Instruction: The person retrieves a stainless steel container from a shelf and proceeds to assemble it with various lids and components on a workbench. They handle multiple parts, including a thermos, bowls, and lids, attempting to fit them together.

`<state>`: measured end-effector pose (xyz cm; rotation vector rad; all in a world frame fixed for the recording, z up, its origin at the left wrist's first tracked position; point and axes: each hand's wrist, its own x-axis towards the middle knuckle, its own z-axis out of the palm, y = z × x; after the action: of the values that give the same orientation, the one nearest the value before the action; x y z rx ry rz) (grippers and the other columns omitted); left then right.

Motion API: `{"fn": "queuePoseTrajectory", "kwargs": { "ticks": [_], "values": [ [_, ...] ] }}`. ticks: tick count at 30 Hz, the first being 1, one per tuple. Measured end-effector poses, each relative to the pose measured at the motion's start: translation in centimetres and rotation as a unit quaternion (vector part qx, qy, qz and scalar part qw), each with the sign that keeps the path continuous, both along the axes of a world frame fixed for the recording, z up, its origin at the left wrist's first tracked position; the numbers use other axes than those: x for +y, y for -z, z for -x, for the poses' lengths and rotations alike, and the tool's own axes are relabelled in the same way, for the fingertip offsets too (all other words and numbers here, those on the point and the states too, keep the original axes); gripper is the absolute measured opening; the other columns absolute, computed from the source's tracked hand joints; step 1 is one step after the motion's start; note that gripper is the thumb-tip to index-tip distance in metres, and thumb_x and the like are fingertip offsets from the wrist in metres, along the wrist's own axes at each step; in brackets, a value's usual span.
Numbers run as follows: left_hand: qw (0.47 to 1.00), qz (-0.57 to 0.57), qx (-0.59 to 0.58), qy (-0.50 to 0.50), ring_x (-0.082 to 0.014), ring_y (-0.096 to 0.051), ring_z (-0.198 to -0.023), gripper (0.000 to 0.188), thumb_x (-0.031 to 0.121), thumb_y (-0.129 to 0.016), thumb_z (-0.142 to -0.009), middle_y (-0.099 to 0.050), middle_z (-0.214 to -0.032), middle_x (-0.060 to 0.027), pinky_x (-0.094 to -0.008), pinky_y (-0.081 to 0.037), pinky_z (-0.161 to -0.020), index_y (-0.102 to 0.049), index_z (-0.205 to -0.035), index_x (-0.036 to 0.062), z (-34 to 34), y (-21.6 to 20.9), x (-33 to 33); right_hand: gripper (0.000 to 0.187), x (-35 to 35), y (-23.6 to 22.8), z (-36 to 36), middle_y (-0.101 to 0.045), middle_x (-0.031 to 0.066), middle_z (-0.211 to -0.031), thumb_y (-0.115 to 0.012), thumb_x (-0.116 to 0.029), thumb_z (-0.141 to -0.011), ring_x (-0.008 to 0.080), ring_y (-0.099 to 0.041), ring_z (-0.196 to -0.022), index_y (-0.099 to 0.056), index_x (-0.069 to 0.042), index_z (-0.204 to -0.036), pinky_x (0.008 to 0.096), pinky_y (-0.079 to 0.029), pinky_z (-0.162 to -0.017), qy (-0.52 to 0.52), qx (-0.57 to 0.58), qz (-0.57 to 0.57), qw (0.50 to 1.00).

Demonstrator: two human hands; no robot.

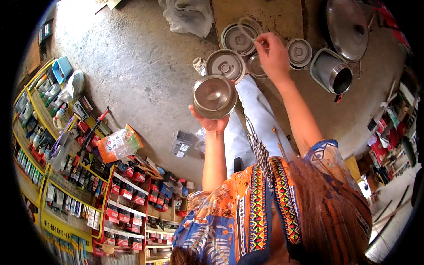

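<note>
My left hand (211,120) is closed around the lower side of a round stainless steel bowl (215,98), its shiny hollow facing up. Further up and to the right, my right hand (272,55) pinches a thin translucent ring (243,31), which looks like a sealing ring. Below that ring lies a round lid (239,39) with a raised middle. A second such lid (225,66) sits just beyond the bowl, over my legs. Partly under my right hand is a shallow round metal piece (256,66). To the right of that hand lies a smaller lid (299,52).
A steel canister with a handle (329,73) lies at the right, near a large domed pan lid (347,31). Flattened cardboard (282,13) and a clear plastic bag (187,17) are at the far side. Stocked yellow shelves (66,185) line the left.
</note>
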<state>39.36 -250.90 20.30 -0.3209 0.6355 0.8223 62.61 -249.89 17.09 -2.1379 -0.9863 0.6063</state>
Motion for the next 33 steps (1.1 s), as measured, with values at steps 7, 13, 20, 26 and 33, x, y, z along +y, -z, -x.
{"fn": "queuePoseTrajectory", "kwargs": {
  "ticks": [7, 13, 20, 26, 33],
  "values": [
    [1.0, -0.004, 0.009, 0.001, -0.0438, -0.025, -0.14, 0.09, 0.06, -0.077, -0.068, -0.035, -0.149, -0.0161, -0.0589, -0.026, -0.113, -0.042, -0.142, 0.0223, 0.8, 0.2, 0.0, 0.01, -0.6, 5.1, 2.7, -0.065, 0.0081, -0.089, -0.065, -0.01, -0.086, 0.0259, -0.061, -0.087, -0.06, -0.006, -0.094, 0.0366, -0.049, -0.075, -0.097, -0.011, 0.086, 0.991],
    [1.0, 0.0, 0.013, 0.002, -0.0437, -0.027, -0.139, 0.094, 0.06, -0.077, -0.068, -0.036, -0.148, -0.0156, -0.0591, -0.028, -0.113, -0.039, -0.144, 0.021, 0.7, 0.7, 0.0, 0.011, -2.2, 5.8, 2.0, -0.065, 0.004, -0.087, -0.067, -0.011, -0.086, 0.0147, -0.06, -0.079, -0.063, -0.005, -0.095, 0.028, -0.05, -0.074, -0.013, 0.224, 0.038, 0.974],
    [1.0, -0.001, 0.017, -0.003, -0.0437, -0.028, -0.139, 0.095, 0.062, -0.076, -0.068, -0.036, -0.148, -0.0162, -0.0584, -0.029, -0.112, -0.038, -0.145, 0.0201, 0.3, 0.9, 0.0, 0.014, -1.2, 3.9, 0.7, -0.062, 0.0006, -0.081, -0.068, -0.016, -0.088, 0.0094, -0.058, -0.072, -0.064, -0.004, -0.094, 0.0243, -0.048, -0.066, 0.047, 0.419, 0.11, 0.9],
    [0.999, -0.015, 0.043, 0.019, -0.0425, -0.031, -0.138, 0.098, 0.067, -0.072, -0.069, -0.035, -0.148, -0.0172, -0.0585, -0.029, -0.112, -0.037, -0.145, 0.0167, 0.6, 1.1, -0.5, 0.011, -0.1, -2.0, 2.1, -0.061, -0.0039, -0.078, -0.07, -0.012, -0.084, 0.006, -0.053, -0.068, -0.065, -0.004, -0.09, 0.0223, -0.044, -0.063, -0.133, 0.358, 0.079, 0.921],
    [0.99, -0.053, 0.104, 0.078, -0.0332, -0.041, -0.134, 0.099, 0.072, -0.066, -0.071, -0.038, -0.148, -0.0165, -0.0542, -0.034, -0.111, -0.037, -0.145, 0.0129, 1.8, 0.3, -1.9, 0.012, 0.7, -5.2, 3.4, -0.05, 0.0057, -0.09, -0.073, -0.014, -0.078, 0.0241, -0.055, -0.086, -0.067, -0.009, -0.086, 0.0364, -0.047, -0.076, -0.201, 0.139, 0.11, 0.963]
  ]
}}
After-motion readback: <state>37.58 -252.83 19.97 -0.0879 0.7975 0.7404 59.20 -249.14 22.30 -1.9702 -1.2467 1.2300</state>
